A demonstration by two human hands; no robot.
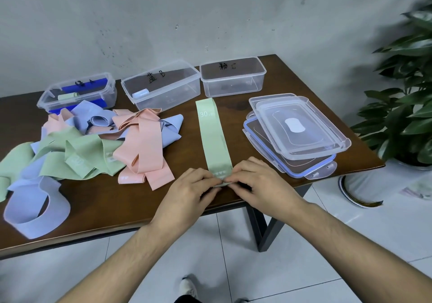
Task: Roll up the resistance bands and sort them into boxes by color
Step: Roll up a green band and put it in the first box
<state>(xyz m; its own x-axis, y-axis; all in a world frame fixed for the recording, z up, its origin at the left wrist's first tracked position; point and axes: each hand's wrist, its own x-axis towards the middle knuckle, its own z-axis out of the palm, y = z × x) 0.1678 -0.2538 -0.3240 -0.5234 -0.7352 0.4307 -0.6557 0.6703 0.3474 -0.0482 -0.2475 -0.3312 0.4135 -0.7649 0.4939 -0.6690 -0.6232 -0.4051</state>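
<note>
Left hand [190,187] and right hand [256,181] pinch near end of green band [214,137], flat on surface [233,200]. Risk: loose first turn, roll skews or springs open.

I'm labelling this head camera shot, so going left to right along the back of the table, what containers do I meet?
Clear plastic box with blue clips holding a green roll → clear plastic box holding a pale blue roll → empty clear plastic box.
</note>
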